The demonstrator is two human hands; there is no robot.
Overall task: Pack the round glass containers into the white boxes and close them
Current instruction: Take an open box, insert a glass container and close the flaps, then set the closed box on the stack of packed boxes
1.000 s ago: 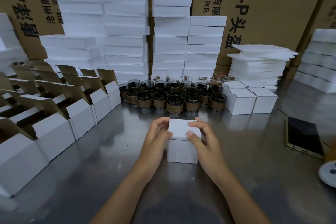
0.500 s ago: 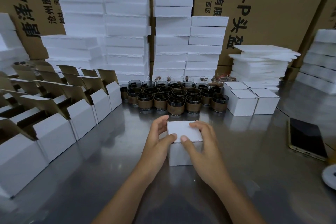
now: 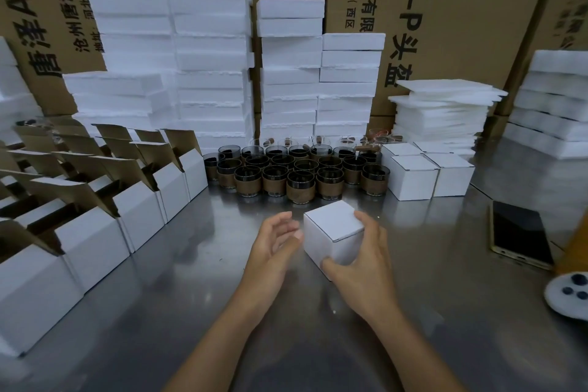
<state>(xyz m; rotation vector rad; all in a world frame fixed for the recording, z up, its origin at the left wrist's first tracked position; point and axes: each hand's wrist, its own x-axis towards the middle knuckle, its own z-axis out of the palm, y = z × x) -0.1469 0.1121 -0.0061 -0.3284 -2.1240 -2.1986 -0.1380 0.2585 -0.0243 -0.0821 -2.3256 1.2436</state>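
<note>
Head view, looking down over both forearms. Round glass containers (image 3: pixel 299 175), dark glass with brown sleeves, are standing upright in a tight cluster at the back of the metal desk (image 3: pixel 191 312). All places below are being taken from that cluster.

Just in front of the cluster, one closed white box (image 3: pixel 331 229) is being held by the right hand (image 3: pixel 366 267). Grip is wrapping the box: thumb is pressing the near lower corner, fingers are curling over the far right edge of the lid. Box is sitting corner-on to the camera; whether its base is touching the desk cannot be told. Left hand (image 3: pixel 273 248) is hovering just left of the box, grip loose and holding nothing, fingers slackly curved. Its thumb tip is lying right beside the box's left face; contact unclear.

Left of the cluster, open white boxes (image 3: pixel 140 204) are standing in rows with brown flaps up, neighbours touching side to side. Right of the cluster, more closed boxes (image 3: pixel 426 172) are sitting packed together, touching one another. Further right and nearer the camera, a phone (image 3: pixel 518 232) is lying flat, screen dark. Behind the cluster, foam blocks (image 3: pixel 206 57) are standing stacked high against brown cartons (image 3: pixel 461 9). Thin foam sheets (image 3: pixel 442 105) are lying piled behind the closed boxes.
</note>
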